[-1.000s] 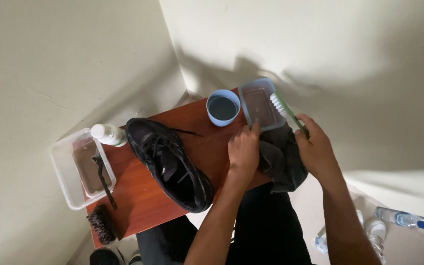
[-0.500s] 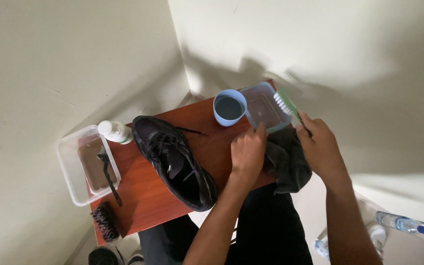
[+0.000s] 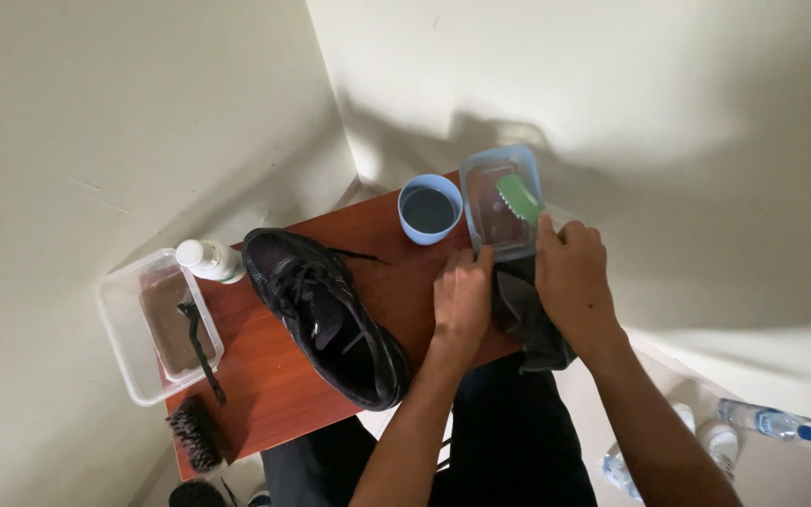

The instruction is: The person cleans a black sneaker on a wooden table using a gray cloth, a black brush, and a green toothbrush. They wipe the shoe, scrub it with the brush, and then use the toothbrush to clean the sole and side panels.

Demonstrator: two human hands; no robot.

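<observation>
While both hands work at the 3 o'clock end of the small red-brown table (image 3: 265,376), the items stand as follows.

Left hand (image 3: 462,300): palm down, fingers together, pressing the near edge of the dark grey cloth; fingertips touch the corner of the clear container.
Right hand (image 3: 570,277): closed on a green brush (image 3: 518,197), whose head lies inside the clear container; the heel of the hand rests on the cloth.
Dark grey cloth (image 3: 527,319): between the two hands at 3 o'clock, draped off the table's near edge.
Clear container (image 3: 481,178): rectangular, bluish plastic, at 2 o'clock, just beside the cup.
Blue cup (image 3: 430,208): round, at 1 o'clock, holding dark liquid.
Black shoe (image 3: 326,314): laced trainer at the table's centre, lying diagonally, toe towards 5 o'clock.
White bottle (image 3: 206,259): small, white cap, at 10 o'clock, just beside the shoe's heel; label too small to tell.
Clear tub (image 3: 119,329): rectangular, at 9 o'clock, overhanging the table end, holding brown water and a dark thin brush (image 3: 199,343).
Black bristle brush (image 3: 194,434): at 7 o'clock, on the table's corner.
Water bottles (image 3: 767,420): clear plastic with a blue cap, on the floor at 4 o'clock, well apart from the table.
</observation>
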